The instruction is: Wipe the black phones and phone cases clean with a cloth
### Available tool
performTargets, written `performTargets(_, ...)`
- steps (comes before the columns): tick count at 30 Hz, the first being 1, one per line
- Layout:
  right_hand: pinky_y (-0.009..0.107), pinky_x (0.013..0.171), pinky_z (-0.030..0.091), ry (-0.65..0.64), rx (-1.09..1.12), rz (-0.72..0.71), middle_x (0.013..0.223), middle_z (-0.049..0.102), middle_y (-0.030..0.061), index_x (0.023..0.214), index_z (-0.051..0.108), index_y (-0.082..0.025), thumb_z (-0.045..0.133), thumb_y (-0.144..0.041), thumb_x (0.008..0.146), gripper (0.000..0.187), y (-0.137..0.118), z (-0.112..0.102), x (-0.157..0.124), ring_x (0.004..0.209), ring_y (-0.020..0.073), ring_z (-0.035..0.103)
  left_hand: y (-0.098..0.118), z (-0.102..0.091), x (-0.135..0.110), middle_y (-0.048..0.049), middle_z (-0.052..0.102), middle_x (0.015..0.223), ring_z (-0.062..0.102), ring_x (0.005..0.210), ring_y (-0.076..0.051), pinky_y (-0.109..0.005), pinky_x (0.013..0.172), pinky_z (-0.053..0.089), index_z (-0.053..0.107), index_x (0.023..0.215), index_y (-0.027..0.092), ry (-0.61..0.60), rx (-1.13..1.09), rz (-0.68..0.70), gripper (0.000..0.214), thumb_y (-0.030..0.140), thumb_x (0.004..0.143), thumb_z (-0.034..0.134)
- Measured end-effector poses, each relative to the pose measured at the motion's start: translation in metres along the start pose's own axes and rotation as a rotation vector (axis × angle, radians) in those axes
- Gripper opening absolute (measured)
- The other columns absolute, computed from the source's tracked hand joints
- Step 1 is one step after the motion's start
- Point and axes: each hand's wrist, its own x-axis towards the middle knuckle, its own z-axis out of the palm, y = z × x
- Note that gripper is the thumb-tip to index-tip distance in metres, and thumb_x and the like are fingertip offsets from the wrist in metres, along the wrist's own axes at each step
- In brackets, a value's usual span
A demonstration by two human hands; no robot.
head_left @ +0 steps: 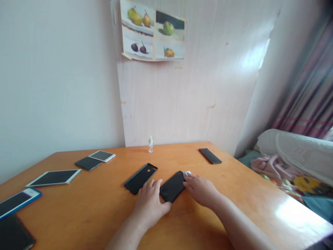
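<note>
A black phone (172, 186) lies flat on the wooden table in front of me. My left hand (151, 203) holds it at the lower left, thumb by the near corner and fingers along the left edge. At the phone's upper right, my right hand (199, 189) has its fingers bent over a small crumpled white tissue (187, 173), close against the phone's edge. A black phone case (141, 178) with a round hole lies just left of the phone, partly behind my left hand.
A small clear bottle (150, 144) stands at the back. Another dark phone (210, 156) lies at back right. On the left are a white tablet (53, 177), a blue-cased phone (18, 201) and more flat devices. A bed (291, 146) is beyond the right edge.
</note>
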Motion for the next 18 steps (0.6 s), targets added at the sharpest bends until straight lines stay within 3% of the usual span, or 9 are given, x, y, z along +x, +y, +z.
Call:
performTargets(3,0.042,0.109,0.038,-0.019,0.071,-0.174,0.138,0.057,0.0141,0.121,0.064,-0.017,0.037,-0.031,0.098,0.039,-0.015,0.001,-0.008,0.131,0.0275,0.049,0.000,-0.001,0.000,-0.0104,0.055,0.133,0.047,0.126,-0.031,-0.040,0.098,0.038,0.046,0.134,0.022,-0.011,-0.005,-0.002,0.070,0.044,0.070,0.064)
performTargets(5,0.038,0.110,0.037,-0.062,0.158,-0.370,0.141,0.055,0.0102,0.129,0.059,-0.020,0.036,-0.032,0.098,0.040,-0.031,0.001,-0.016,0.133,0.0244,0.048,-0.001,-0.002,0.000,-0.0104,0.056,0.131,0.049,0.123,-0.030,-0.039,0.096,0.039,0.047,0.132,0.022,-0.007,-0.016,-0.004,0.068,0.045,0.071,0.065)
performTargets(7,0.037,0.111,0.036,-0.077,0.196,-0.470,0.142,0.054,0.0091,0.136,0.053,-0.021,0.036,-0.032,0.099,0.043,-0.039,0.001,-0.021,0.133,0.0233,0.048,-0.002,-0.001,0.000,-0.0100,0.057,0.129,0.050,0.122,-0.030,-0.038,0.095,0.039,0.048,0.131,0.023,0.004,-0.024,-0.004,0.066,0.045,0.071,0.066)
performTargets(10,0.038,0.106,0.039,0.008,0.152,-0.305,0.134,0.060,0.0127,0.128,0.059,-0.018,0.039,-0.031,0.097,0.040,-0.033,0.000,-0.017,0.126,0.0262,0.054,-0.001,0.001,0.000,-0.0095,0.058,0.128,0.049,0.123,-0.030,-0.039,0.097,0.038,0.049,0.130,0.024,0.023,-0.033,-0.002,0.068,0.044,0.069,0.070)
performTargets(13,0.032,0.090,0.046,0.104,0.145,-0.091,0.107,0.071,0.0107,0.102,0.069,-0.020,0.040,-0.029,0.096,0.032,-0.022,-0.002,-0.008,0.103,0.0234,0.065,0.001,0.005,0.000,-0.0088,0.060,0.122,0.052,0.119,-0.030,-0.040,0.099,0.038,0.050,0.129,0.022,0.066,-0.069,0.007,0.071,0.046,0.066,0.073)
performTargets(15,0.026,0.080,0.045,0.131,0.198,-0.112,0.089,0.070,0.0056,0.089,0.069,-0.022,0.040,-0.027,0.096,0.031,-0.023,-0.001,-0.007,0.089,0.0187,0.065,0.002,0.007,0.001,-0.0074,0.063,0.115,0.056,0.111,-0.027,-0.038,0.098,0.040,0.050,0.129,0.021,0.085,-0.129,0.039,0.069,0.043,0.068,0.073)
performTargets(18,0.024,0.078,0.043,0.158,0.258,-0.242,0.088,0.067,0.0027,0.091,0.069,-0.023,0.046,-0.023,0.091,0.022,-0.036,0.004,-0.011,0.088,0.0164,0.060,0.000,0.008,0.002,-0.0039,0.067,0.103,0.061,0.100,-0.022,-0.033,0.091,0.045,0.049,0.128,0.022,0.063,-0.257,0.104,0.054,0.032,0.077,0.063)
